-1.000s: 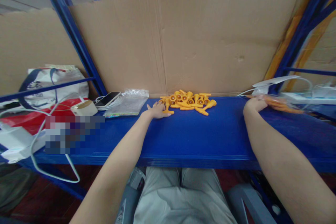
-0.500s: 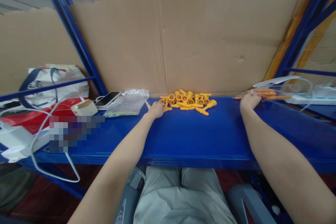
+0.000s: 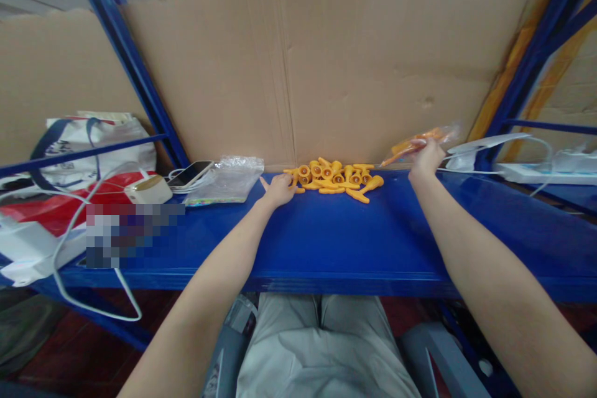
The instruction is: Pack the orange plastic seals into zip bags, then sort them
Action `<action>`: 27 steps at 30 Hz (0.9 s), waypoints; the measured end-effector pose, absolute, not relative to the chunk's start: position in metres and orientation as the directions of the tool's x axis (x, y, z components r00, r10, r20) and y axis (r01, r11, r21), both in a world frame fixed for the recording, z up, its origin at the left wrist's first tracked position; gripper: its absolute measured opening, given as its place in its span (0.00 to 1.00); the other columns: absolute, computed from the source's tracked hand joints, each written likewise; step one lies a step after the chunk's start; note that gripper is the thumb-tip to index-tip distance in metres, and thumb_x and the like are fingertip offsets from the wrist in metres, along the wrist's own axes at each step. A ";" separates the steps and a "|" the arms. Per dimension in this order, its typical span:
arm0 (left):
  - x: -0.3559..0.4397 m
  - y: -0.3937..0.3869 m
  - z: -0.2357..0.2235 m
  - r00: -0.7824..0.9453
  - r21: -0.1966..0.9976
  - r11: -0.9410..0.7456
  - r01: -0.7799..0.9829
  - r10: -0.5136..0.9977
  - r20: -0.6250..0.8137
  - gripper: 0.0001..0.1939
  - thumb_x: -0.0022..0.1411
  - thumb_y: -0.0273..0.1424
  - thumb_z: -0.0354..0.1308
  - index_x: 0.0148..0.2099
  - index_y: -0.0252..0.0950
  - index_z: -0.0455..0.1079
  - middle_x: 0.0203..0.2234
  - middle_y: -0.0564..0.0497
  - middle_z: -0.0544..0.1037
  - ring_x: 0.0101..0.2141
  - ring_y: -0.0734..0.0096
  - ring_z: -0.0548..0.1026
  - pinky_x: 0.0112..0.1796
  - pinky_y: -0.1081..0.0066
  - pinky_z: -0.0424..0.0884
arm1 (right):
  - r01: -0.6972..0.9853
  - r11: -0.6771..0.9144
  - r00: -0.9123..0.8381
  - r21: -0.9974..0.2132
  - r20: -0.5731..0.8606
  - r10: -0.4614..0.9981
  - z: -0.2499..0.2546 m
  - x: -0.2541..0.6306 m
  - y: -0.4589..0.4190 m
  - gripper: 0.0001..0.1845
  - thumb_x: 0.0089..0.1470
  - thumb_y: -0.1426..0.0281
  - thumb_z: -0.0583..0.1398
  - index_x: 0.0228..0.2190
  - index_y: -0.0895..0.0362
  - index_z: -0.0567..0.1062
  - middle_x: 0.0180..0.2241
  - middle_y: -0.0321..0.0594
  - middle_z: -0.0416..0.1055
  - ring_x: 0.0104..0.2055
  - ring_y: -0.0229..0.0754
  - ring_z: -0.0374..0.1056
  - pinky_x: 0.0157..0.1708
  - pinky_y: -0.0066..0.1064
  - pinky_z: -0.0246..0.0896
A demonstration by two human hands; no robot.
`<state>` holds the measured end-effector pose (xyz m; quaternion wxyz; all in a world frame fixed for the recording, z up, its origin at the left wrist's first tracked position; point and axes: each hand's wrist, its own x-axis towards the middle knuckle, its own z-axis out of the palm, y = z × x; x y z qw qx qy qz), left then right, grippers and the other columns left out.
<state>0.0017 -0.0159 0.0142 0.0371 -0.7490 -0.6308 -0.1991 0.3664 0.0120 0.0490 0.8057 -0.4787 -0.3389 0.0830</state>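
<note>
My left hand [image 3: 278, 191] rests at the left end of a pile of yellow-orange plastic parts [image 3: 332, 183]. Its fingers are apart, one stretching out to the left, and the fingertips touch or nearly touch the nearest parts. Some of these parts have round cup-like ends, others are slim sticks; their exact kind I cannot make out. To the right of the pile, my right hand [image 3: 429, 158] is closed around a clear plastic bag [image 3: 413, 144] with orange pieces inside. The bag is raised and tilted in front of the cardboard, its left end low near the blue shelf.
A flat clear plastic packet [image 3: 228, 181] and a phone [image 3: 191, 174] lie left of my left hand. Further left are a white charger [image 3: 148, 189], cables, a red bag [image 3: 60, 202] and a cloth tote [image 3: 105, 149]. A power strip [image 3: 541, 174] sits at right; cardboard [image 3: 349, 68] stands behind.
My right hand has lifted the bag of orange pieces off the shelf and moved it left toward the pile. My left hand has stayed almost in place.
</note>
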 end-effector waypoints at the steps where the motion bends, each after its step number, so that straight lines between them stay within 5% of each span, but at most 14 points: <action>1: 0.003 -0.016 0.015 0.121 0.207 -0.206 0.957 0.925 0.361 0.16 0.67 0.32 0.54 0.54 0.40 0.75 0.60 0.42 0.73 0.63 0.45 0.66 0.63 0.32 0.47 | 0.097 0.544 0.778 -0.834 0.404 0.481 0.052 0.363 0.012 0.18 0.60 0.69 0.45 0.25 0.54 0.70 0.29 0.41 0.73 0.41 0.46 0.73 0.41 0.41 0.72; 8: 0.011 -0.022 0.019 0.191 0.225 -0.309 0.924 0.882 0.430 0.24 0.65 0.30 0.54 0.63 0.41 0.67 0.63 0.42 0.70 0.65 0.46 0.63 0.63 0.34 0.49 | -0.313 0.524 0.787 -0.792 0.093 0.611 0.075 0.328 -0.019 0.14 0.58 0.71 0.46 0.22 0.54 0.64 0.26 0.35 0.70 0.32 0.39 0.71 0.28 0.32 0.71; 14: 0.019 -0.031 0.019 0.339 0.164 -0.450 0.878 0.826 0.450 0.33 0.65 0.35 0.55 0.70 0.44 0.54 0.69 0.43 0.60 0.68 0.50 0.56 0.64 0.35 0.49 | -0.477 0.416 0.709 -0.774 -0.060 0.702 0.080 0.309 -0.033 0.14 0.55 0.73 0.48 0.19 0.53 0.55 0.20 0.32 0.62 0.23 0.36 0.64 0.20 0.27 0.62; 20: 0.031 -0.041 0.019 0.427 0.068 -0.519 0.852 0.765 0.483 0.39 0.65 0.38 0.56 0.74 0.42 0.46 0.72 0.40 0.49 0.70 0.48 0.51 0.64 0.36 0.45 | -0.424 0.256 0.435 -0.869 0.053 0.899 0.054 0.313 0.000 0.15 0.52 0.69 0.52 0.19 0.51 0.52 0.16 0.35 0.57 0.23 0.41 0.63 0.28 0.35 0.69; 27: 0.043 -0.050 0.027 0.517 -0.133 -0.548 0.826 0.640 0.569 0.32 0.66 0.30 0.54 0.71 0.41 0.55 0.70 0.41 0.57 0.67 0.51 0.59 0.67 0.41 0.42 | -0.360 0.243 0.231 -0.901 0.166 0.959 0.036 0.303 0.016 0.14 0.47 0.66 0.56 0.18 0.50 0.54 0.18 0.38 0.61 0.26 0.46 0.66 0.32 0.41 0.73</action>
